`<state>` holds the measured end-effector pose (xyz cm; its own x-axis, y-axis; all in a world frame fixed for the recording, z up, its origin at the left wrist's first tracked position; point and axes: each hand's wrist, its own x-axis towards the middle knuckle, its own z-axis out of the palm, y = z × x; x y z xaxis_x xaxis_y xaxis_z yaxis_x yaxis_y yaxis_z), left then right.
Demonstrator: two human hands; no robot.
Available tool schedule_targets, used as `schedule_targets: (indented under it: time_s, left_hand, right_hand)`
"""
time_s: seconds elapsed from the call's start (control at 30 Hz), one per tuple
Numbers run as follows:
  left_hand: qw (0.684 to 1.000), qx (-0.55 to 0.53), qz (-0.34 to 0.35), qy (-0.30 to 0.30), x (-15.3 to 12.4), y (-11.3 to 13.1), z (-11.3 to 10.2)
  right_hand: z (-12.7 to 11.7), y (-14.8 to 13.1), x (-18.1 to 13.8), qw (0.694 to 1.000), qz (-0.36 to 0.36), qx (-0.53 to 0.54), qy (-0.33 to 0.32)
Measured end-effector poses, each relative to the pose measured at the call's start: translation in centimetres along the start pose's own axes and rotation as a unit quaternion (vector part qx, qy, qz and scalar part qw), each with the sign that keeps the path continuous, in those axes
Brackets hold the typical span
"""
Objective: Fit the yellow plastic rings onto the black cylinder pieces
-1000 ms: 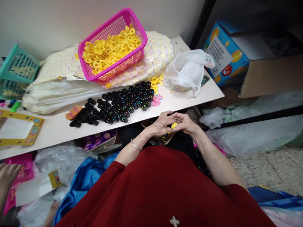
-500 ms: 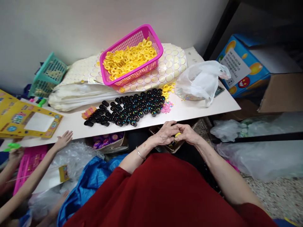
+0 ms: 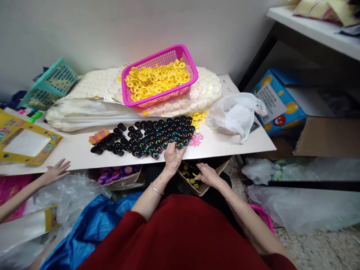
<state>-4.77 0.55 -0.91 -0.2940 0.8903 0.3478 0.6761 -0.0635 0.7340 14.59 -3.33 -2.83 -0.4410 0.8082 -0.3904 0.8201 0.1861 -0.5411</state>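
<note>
On the white table stands a dense cluster of small black cups (image 3: 152,150), most with tiny coloured bits showing inside. My left hand (image 3: 173,159) reaches to the cluster's front edge, thumb and fingers apart, its fingertips at the nearest cups. I see nothing held in it. Below the table edge my right hand (image 3: 208,174) is over a cardboard box (image 3: 203,192), fingers spread. Black pieces with yellow tops (image 3: 192,180) lie in that box, some close to its fingertips. Pink bits (image 3: 196,140) and loose yellow rings (image 3: 199,119) lie to the cluster's right.
A pink basket (image 3: 160,98) of yellow rings sits on printed sheets (image 3: 208,84). A white plastic bag (image 3: 234,114) stands right of it. At left are a co-worker's hand (image 3: 56,171), a yellow package (image 3: 28,140) and orange pieces (image 3: 99,136). Below is a box of purple items (image 3: 116,174).
My hands, together before around a yellow piece, have parted. The left moved up to the black cups; the right lowered over the box. The view shifted, and the co-worker's hand appears further left.
</note>
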Motion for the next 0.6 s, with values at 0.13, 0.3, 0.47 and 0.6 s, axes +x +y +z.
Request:
schedule_targets:
  time_s: [0.13,0.3,0.47,0.6]
  left_hand:
    - [1.000,0.023,0.001,0.000,0.3,0.1,0.7]
    - [1.000,0.009,0.024,0.010,-0.3,0.3,0.9]
    - [0.997,0.000,0.082,-0.017,-1.0,0.2,0.8]
    - [0.994,-0.004,0.108,-0.026,-1.1,0.3,1.0]
  right_hand:
    - [-4.5,-0.8,-0.2,0.979,-0.050,0.188,-0.066]
    - [-10.4,-1.0,4.4,0.961,-0.053,0.124,0.243]
    - [-10.4,-0.2,8.8,0.969,-0.029,-0.024,0.242]
    - [-8.7,0.3,8.8,0.953,-0.046,-0.062,0.292]
